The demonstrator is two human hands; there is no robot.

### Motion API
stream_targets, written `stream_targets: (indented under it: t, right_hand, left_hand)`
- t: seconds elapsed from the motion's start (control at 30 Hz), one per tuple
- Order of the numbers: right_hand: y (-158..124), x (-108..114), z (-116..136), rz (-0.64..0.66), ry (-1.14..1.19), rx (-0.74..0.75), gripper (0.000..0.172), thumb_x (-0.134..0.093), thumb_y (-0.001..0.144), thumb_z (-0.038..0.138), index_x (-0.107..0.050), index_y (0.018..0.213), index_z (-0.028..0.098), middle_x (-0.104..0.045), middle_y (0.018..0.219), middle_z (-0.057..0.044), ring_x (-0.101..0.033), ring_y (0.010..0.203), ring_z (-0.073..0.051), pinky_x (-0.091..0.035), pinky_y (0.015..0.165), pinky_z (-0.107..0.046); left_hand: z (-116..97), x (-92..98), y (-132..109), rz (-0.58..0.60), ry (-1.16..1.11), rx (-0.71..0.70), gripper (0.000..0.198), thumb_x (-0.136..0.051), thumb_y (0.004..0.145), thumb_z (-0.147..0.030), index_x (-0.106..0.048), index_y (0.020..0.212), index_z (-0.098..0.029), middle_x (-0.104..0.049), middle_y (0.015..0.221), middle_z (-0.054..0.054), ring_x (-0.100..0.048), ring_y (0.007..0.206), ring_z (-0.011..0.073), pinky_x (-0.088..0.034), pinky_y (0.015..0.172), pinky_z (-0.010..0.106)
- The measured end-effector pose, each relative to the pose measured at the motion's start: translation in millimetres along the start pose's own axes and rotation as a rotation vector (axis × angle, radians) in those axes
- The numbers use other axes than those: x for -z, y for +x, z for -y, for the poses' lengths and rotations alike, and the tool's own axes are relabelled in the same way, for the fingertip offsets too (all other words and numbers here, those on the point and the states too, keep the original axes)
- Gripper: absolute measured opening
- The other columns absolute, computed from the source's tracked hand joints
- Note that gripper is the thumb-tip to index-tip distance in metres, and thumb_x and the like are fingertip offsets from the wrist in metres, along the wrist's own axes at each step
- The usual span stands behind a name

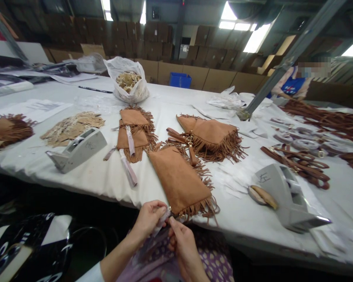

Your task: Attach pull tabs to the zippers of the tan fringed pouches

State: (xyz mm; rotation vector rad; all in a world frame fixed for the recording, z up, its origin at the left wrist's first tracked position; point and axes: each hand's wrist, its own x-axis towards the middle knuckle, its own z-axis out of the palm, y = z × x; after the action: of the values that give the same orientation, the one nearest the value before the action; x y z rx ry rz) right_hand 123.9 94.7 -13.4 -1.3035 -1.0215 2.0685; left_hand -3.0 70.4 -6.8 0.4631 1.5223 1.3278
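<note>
A brown fringed pouch [181, 176] lies on the white table, its lower corner with small gold hardware at the near edge. At that corner my left hand [149, 220] is closed in a pinch on a pale, see-through wrapping strip [161, 222]. My right hand [184, 244] is closed beside it, thumb and finger together just under the pouch corner; what they grip is hidden. Behind this pouch sits another fringed pouch [213, 133] with a brown wrist strap [191, 150] lying against it. To its left, smaller brown pouches [132, 139] overlap, with wrapped zipper pulls [128, 168] hanging off them.
Grey tape dispensers stand left [79, 150] and right [285, 196]. Paper tags [73, 127] lie heaped at left, near a plastic bag [128, 80] of similar pieces. Brown straps [301, 162] lie at right. A slanted metal post [270, 84] rises from the table; a person [294, 86] is beyond.
</note>
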Motion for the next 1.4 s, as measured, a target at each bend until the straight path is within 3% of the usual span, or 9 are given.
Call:
stream_targets:
  t: [0.2, 0.3, 0.4, 0.5, 0.7, 0.9, 1.1, 1.23, 1.4]
  right_hand:
    - [8.9, -20.5, 8.2, 0.006, 0.186, -0.122, 0.049, -0.082, 0.051, 0.052, -0.049, 0.061, 0.017, -0.036, 0.043, 0.011, -0.018, 0.034, 0.0, -0.013, 0.033, -0.016]
    - [12.6, -22.7, 7.3, -0.039, 0.198, -0.096, 0.048, -0.083, 0.05, 0.048, -0.047, 0.058, 0.017, -0.039, 0.044, 0.01, -0.022, 0.035, 0.0, -0.015, 0.033, -0.016]
    - [15.6, -22.5, 5.4, -0.049, 0.222, -0.086, 0.046, -0.084, 0.049, 0.044, -0.049, 0.057, 0.016, -0.041, 0.046, 0.009, -0.025, 0.037, -0.001, -0.019, 0.034, -0.016]
    - [16.4, -22.6, 6.5, -0.01, 0.227, -0.091, 0.044, -0.084, 0.05, 0.043, -0.05, 0.056, 0.015, -0.041, 0.045, 0.008, -0.028, 0.037, -0.002, -0.021, 0.034, -0.016]
    - [14.0, -22.7, 11.1, 0.005, 0.22, -0.109, 0.043, -0.085, 0.049, 0.042, -0.052, 0.055, 0.014, -0.044, 0.045, 0.007, -0.03, 0.037, -0.002, -0.021, 0.034, -0.016]
    - [15.7, -20.7, 6.1, -0.023, 0.207, -0.118, 0.044, -0.085, 0.047, 0.042, -0.052, 0.057, 0.015, -0.046, 0.047, 0.007, -0.031, 0.038, -0.002, -0.024, 0.035, -0.017]
    - [17.0, -25.1, 7.9, -0.029, 0.129, -0.097, 0.045, -0.084, 0.048, 0.046, -0.051, 0.055, 0.015, -0.045, 0.045, 0.007, -0.028, 0.037, -0.002, -0.023, 0.034, -0.018]
    - [16.3, -28.3, 9.4, -0.038, 0.124, -0.075, 0.046, -0.084, 0.048, 0.046, -0.051, 0.056, 0.015, -0.043, 0.044, 0.008, -0.029, 0.037, -0.003, -0.023, 0.034, -0.018]
    - [15.3, -28.9, 10.7, -0.003, 0.116, -0.053, 0.047, -0.082, 0.05, 0.049, -0.05, 0.052, 0.015, -0.039, 0.041, 0.008, -0.029, 0.036, -0.003, -0.022, 0.034, -0.018]
  left_hand:
    - [-0.5, 10.7, -1.4, -0.009, 0.224, -0.146, 0.022, -0.058, 0.076, -0.035, -0.046, 0.088, -0.021, -0.047, 0.042, -0.01, -0.04, 0.036, 0.0096, -0.026, 0.038, 0.018]
    - [3.0, 17.5, -3.7, -0.083, 0.231, -0.168, 0.026, -0.055, 0.08, -0.045, -0.048, 0.082, -0.02, -0.045, 0.047, -0.009, -0.042, 0.041, 0.0094, -0.028, 0.04, 0.018]
    - [3.5, 23.1, -12.8, -0.085, 0.122, -0.084, 0.047, -0.046, 0.08, -0.064, -0.052, 0.077, -0.017, -0.049, 0.052, -0.005, -0.047, 0.045, 0.0103, -0.032, 0.042, 0.019]
    - [0.1, 25.0, -26.7, 0.065, 0.042, 0.121, 0.062, -0.042, 0.075, -0.075, -0.056, 0.084, -0.015, -0.061, 0.06, 0.001, -0.055, 0.044, 0.0129, -0.035, 0.041, 0.02]
    - [5.0, 25.7, -36.4, 0.054, -0.131, 0.249, 0.057, -0.061, 0.068, -0.068, -0.06, 0.089, -0.015, -0.067, 0.069, 0.004, -0.058, 0.043, 0.0107, -0.036, 0.039, 0.017]
    - [13.0, 29.3, -27.4, -0.073, -0.1, 0.071, 0.045, -0.074, 0.059, -0.055, -0.055, 0.064, -0.015, -0.056, 0.049, -0.003, -0.048, 0.042, 0.0082, -0.036, 0.042, 0.018]
    - [13.9, 33.0, -24.0, -0.127, 0.034, -0.056, 0.042, -0.07, 0.064, -0.054, -0.055, 0.064, -0.015, -0.051, 0.044, -0.005, -0.04, 0.039, 0.0068, -0.028, 0.04, 0.018]
    - [16.2, 36.5, -24.7, -0.067, -0.122, 0.031, 0.049, -0.067, 0.065, -0.063, -0.053, 0.069, -0.016, -0.05, 0.048, -0.007, -0.042, 0.04, 0.007, -0.031, 0.042, 0.018]
    - [11.8, 31.9, -26.9, 0.146, -0.307, 0.229, 0.055, -0.065, 0.066, -0.065, -0.06, 0.086, -0.015, -0.062, 0.067, 0.0, -0.052, 0.052, 0.0097, -0.036, 0.049, 0.02]
